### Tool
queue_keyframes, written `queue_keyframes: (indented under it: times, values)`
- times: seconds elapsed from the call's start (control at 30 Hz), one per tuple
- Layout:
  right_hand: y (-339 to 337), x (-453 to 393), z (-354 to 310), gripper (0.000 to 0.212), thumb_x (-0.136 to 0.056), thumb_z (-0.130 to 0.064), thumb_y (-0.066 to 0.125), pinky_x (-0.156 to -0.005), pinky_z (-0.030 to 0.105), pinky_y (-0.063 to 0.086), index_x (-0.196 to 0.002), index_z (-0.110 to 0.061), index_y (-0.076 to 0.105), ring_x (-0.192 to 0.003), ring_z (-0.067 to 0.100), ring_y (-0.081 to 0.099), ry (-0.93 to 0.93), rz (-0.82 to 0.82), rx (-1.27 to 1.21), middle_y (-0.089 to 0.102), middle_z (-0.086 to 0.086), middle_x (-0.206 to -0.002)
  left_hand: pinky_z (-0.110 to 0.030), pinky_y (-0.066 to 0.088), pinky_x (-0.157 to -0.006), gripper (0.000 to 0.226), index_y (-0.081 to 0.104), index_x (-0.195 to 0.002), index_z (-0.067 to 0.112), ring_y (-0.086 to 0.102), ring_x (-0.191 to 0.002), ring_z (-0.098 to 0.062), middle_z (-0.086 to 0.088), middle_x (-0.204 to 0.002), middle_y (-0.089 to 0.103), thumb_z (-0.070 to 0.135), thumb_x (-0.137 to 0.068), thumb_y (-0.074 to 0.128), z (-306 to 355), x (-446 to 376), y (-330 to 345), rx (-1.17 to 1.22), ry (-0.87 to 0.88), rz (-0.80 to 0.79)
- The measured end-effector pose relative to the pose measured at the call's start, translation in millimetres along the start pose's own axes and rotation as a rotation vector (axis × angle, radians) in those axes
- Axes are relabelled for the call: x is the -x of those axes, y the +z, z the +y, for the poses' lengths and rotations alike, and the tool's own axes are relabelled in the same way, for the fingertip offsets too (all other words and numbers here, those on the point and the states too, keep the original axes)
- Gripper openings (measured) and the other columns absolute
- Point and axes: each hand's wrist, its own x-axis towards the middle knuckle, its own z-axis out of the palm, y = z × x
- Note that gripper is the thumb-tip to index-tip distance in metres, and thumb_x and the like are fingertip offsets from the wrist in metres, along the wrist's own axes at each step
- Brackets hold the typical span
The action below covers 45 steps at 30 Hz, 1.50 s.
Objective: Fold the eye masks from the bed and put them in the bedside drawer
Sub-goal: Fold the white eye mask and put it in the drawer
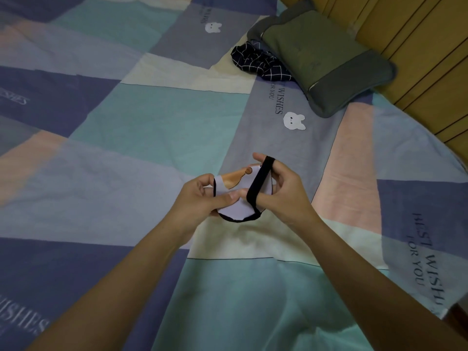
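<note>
While both hands work at frame centre, an eye mask point(240, 196) is held between them above the bed point(152, 138), not lying on it. Mask: white with a black edge and an orange patch toward 11 o'clock; it looks doubled over. Left hand point(202, 198): fingers curled behind the mask's 9 o'clock edge, thumb pressed on its front, so it pinches the mask. Right hand point(283, 193): fingers spread, with the black strap point(258, 183) stretched over the forefinger at 12 o'clock and round the thumb at 6 o'clock; remaining fingers lie behind the mask's 3 o'clock side. Bed cover is a patchwork of teal, blue, pink and cream blocks with rabbit prints. At 1 o'clock, well apart from the hands, a green-grey pillow point(326, 59) lies beside a dark checked cloth point(258, 62), touching it. Wooden panelling point(417, 34) runs behind the pillow.
</note>
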Motion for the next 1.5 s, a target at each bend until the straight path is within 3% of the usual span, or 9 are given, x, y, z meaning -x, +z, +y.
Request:
queue_keyframes:
  times: [0.13, 0.33, 0.5, 0.63, 0.73, 0.83, 1.07, 1.3, 1.5]
  values:
    - [8.7, -1.4, -17.6, 0.050, -0.066, -0.003, 0.082, -0.073, 0.017, 0.052, -0.108, -0.021, 0.062, -0.084, 0.002, 0.065, -0.047, -0.014, 0.032, 0.070, -0.019, -0.084, -0.031, 0.058, -0.063, 0.050, 0.062, -0.097, -0.003, 0.073, -0.084, -0.025, -0.010, -0.092, 0.076, 0.019, -0.057, 0.083, 13.9, 9.0, -8.2, -0.035, 0.021, -0.039]
    - [21.9, 4.3, -29.4, 0.031, -0.060, -0.010, 0.078, -0.062, 0.021, 0.051, -0.083, -0.019, 0.059, -0.067, 0.005, 0.057, -0.005, -0.016, -0.066, 0.061, -0.007, -0.077, -0.035, 0.059, -0.072, 0.059, 0.063, -0.108, -0.003, 0.071, -0.084, -0.022, -0.009, -0.092, 0.075, 0.021, -0.057, 0.081, 21.8, 20.0, -14.8, -0.031, 0.032, -0.045]
    - [35.2, 10.9, -19.0, 0.015, -0.081, -0.016, 0.065, -0.062, 0.027, 0.054, -0.095, -0.015, 0.070, -0.082, 0.017, 0.066, 0.264, 0.025, -0.372, 0.072, 0.003, -0.087, -0.026, 0.057, -0.069, 0.039, 0.065, -0.104, 0.003, 0.070, -0.082, -0.018, -0.008, -0.089, 0.074, 0.025, -0.073, 0.072, 19.3, 24.0, -13.5, 0.137, 0.010, 0.091]
    - [46.2, 18.2, -10.0, 0.030, -0.084, -0.031, 0.064, -0.070, 0.041, 0.058, -0.106, -0.012, 0.071, -0.093, 0.023, 0.069, 0.354, -0.038, -0.430, 0.072, 0.008, -0.104, -0.034, 0.057, -0.081, 0.034, 0.062, -0.112, -0.002, 0.068, -0.089, -0.021, -0.014, -0.103, 0.071, 0.018, -0.084, 0.066, 15.7, 24.5, -15.8, 0.217, -0.013, 0.267]
    - [53.9, 21.7, -11.9, 0.020, -0.088, -0.023, 0.064, -0.060, 0.032, 0.057, -0.104, -0.014, 0.071, -0.081, 0.021, 0.072, 0.361, -0.077, -0.328, 0.075, 0.006, -0.095, -0.031, 0.057, -0.076, 0.029, 0.066, -0.103, 0.009, 0.068, -0.090, -0.017, -0.006, -0.101, 0.072, 0.033, -0.087, 0.063, 15.5, 27.6, -21.6, 0.194, -0.001, 0.305]
    - [64.0, 18.6, -29.4, 0.017, -0.089, -0.020, 0.062, -0.047, 0.025, 0.052, -0.101, -0.011, 0.070, -0.057, 0.019, 0.068, 0.361, -0.006, -0.322, 0.074, 0.006, -0.080, -0.027, 0.054, -0.070, 0.037, 0.067, -0.101, 0.023, 0.069, -0.088, -0.010, 0.005, -0.098, 0.073, 0.051, -0.092, 0.045, 22.5, 33.0, -33.8, 0.112, -0.035, 0.330]
    - [101.6, 12.5, -145.2, 0.012, -0.086, -0.026, 0.065, -0.044, 0.020, 0.041, -0.088, -0.015, 0.070, -0.048, 0.013, 0.055, 0.208, 0.017, -0.278, 0.066, -0.002, -0.064, -0.034, 0.042, -0.085, 0.021, 0.063, -0.109, 0.014, 0.062, -0.094, -0.018, -0.003, -0.104, 0.069, 0.023, -0.094, 0.052, 76.1, 88.9, -97.7, -0.003, -0.196, 0.489]
    - [129.6, 46.6, -308.4, 0.012, -0.084, -0.025, 0.067, -0.050, 0.022, 0.039, -0.079, -0.015, 0.067, -0.050, 0.010, 0.052, 0.018, -0.082, -0.295, 0.060, -0.001, -0.061, -0.033, 0.045, -0.077, 0.014, 0.063, -0.099, 0.019, 0.064, -0.091, -0.014, 0.004, -0.097, 0.070, 0.029, -0.093, 0.055, 210.1, 192.7, -113.1, -0.040, 0.042, 0.599]
    - [145.9, 129.3, -411.8, 0.010, -0.086, -0.027, 0.066, -0.051, 0.020, 0.044, -0.082, -0.018, 0.068, -0.052, 0.005, 0.057, -0.065, -0.262, -0.282, 0.065, -0.007, -0.061, -0.023, 0.046, -0.071, 0.010, 0.063, -0.099, 0.026, 0.066, -0.087, -0.009, 0.004, -0.101, 0.071, 0.025, -0.092, 0.056, 265.2, 342.5, -97.8, -0.334, 0.207, 0.642]
